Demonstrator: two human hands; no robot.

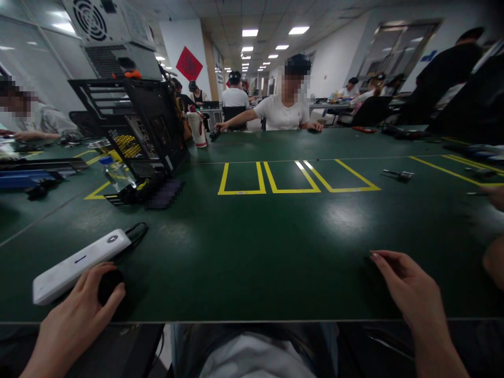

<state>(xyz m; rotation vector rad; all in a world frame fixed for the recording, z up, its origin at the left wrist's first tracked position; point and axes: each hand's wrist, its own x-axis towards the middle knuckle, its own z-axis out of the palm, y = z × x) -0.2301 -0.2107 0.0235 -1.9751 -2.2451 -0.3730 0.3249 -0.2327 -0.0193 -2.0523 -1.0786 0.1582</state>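
Observation:
My left hand (81,307) curls around a black rounded object (110,286) near the table's front edge. Its exact kind is hard to make out under the fingers. Right beside that hand lies a long white device (81,265) with a round mark on top and a black cord (137,233) at its far end. On the right, my right hand (413,289) is low over the green table (252,252), thumb and fingers pressed together in a pinch. Whatever may be between those fingertips is hidden or too small to tell.
An open black computer case (129,126) with a metal box (114,31) on top stands at left, near a clear bottle (118,173). Beyond are yellow tape outlines (291,191), a cup (197,128) and a seated person (289,107). A metal tool (399,175) lies right.

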